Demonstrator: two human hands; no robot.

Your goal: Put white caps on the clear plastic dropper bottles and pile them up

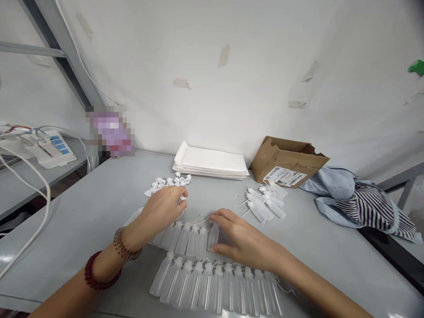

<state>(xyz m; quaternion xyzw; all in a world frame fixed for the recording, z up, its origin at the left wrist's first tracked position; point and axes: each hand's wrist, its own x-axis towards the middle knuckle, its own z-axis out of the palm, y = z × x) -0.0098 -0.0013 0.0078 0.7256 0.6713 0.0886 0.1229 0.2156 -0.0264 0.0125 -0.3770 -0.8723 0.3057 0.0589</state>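
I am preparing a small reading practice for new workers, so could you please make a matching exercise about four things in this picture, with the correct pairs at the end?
Column 1
1. Right hand
2. White caps
3. Cardboard box
4. White envelopes

Column 2
A. Brown, with a white label
B. In a flat stack by the wall
C. At the right end of the upper row of bottles
D. In a loose group near the left hand

Right pairs: 1-C, 2-D, 3-A, 4-B
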